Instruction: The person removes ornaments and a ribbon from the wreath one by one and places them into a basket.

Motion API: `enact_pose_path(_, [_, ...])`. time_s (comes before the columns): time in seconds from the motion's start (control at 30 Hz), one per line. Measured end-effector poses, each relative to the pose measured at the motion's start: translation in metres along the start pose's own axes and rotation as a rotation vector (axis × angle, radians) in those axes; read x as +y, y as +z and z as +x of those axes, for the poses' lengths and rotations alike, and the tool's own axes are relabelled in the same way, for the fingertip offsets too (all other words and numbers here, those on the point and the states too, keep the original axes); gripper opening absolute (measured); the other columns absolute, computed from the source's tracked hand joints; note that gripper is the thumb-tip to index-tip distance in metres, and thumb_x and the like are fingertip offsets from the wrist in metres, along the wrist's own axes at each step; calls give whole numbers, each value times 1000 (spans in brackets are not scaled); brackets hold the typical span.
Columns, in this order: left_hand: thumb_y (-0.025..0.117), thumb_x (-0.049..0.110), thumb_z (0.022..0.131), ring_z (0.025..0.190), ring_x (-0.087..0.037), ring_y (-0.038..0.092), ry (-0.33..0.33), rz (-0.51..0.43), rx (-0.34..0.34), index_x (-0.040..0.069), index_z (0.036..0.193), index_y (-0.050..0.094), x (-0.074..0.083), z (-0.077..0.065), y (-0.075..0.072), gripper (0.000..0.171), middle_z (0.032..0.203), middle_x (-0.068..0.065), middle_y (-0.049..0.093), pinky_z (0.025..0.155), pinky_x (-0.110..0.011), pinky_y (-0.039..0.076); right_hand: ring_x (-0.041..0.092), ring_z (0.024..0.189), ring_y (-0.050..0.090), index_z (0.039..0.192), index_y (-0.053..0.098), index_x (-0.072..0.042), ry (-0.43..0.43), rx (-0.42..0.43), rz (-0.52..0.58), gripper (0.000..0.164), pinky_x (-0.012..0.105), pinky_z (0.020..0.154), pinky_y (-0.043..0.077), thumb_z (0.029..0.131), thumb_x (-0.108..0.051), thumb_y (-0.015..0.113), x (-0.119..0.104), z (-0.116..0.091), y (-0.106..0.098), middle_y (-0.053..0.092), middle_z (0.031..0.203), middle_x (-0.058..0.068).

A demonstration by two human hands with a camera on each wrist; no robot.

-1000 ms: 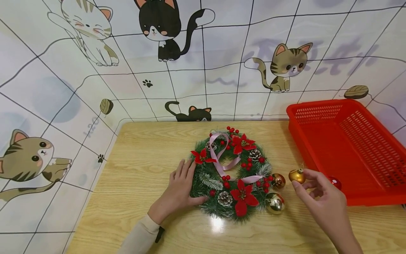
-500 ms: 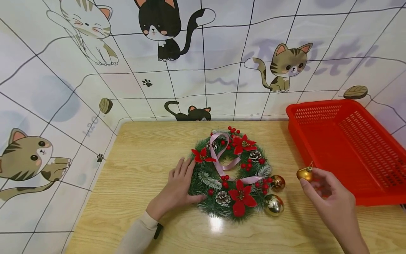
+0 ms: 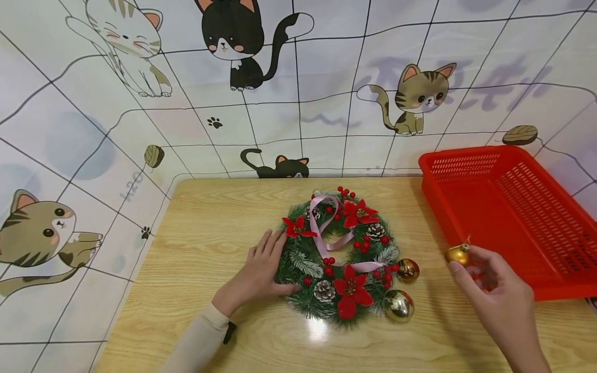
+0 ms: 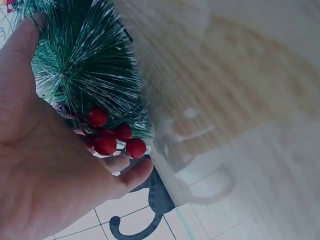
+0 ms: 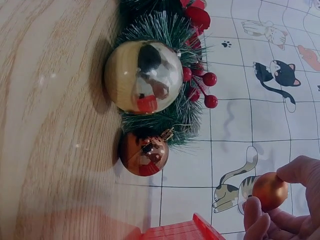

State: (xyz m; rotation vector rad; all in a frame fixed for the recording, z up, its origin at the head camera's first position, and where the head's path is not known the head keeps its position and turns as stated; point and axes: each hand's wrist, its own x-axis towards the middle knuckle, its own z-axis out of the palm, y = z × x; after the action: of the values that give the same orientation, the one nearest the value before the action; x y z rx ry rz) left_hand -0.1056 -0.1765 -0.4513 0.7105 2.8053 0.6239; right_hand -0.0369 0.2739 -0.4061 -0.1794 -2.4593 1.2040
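A green Christmas wreath (image 3: 298,248) with red poinsettias, pine cones, berries and a pink ribbon lies on the wooden table. My left hand (image 3: 263,272) rests against its left side, fingers spread along the edge. In the left wrist view, that hand lies beside the frosted needles and red berries (image 4: 105,143). My right hand (image 3: 501,292) pinches a small matte gold bauble (image 3: 457,255) by thumb and fingertips, held up near the basket's front left corner. A copper bauble (image 3: 408,270) and a larger shiny gold bauble (image 3: 399,305) sit at the wreath's right edge.
A red plastic basket (image 3: 443,212) with slotted walls stands on the right of the table (image 3: 210,217). Behind and to the left hangs a white backdrop (image 3: 326,62) printed with cartoon cats and a grid.
My right hand has moved right with the small gold bauble, toward the basket. The red ball seen behind it earlier is now hidden. The wreath's lower part has shifted slightly left under my left hand.
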Motion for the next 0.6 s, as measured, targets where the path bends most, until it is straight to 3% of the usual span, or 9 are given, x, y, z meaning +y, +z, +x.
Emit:
enact_pose_path(0.3, [85,60,90,164,-48,7,-26,-88,12,7,176,6,2,-5,-3,128,181,-19,8,112,-83,28,0,72,60,131,75,-6,10,25,14,43,9,63,46,91,-1,87,1,0,-3,71,89,-16])
enact_pose_path(0.6, [83,61,91,165,-42,5,-4,-207,95,11,176,4,25,-24,-2,127,181,-16,7,119,-80,18,-3,73,60,131,74,-5,41,54,-13,42,7,64,46,91,-4,88,7,3,-8,69,89,-21])
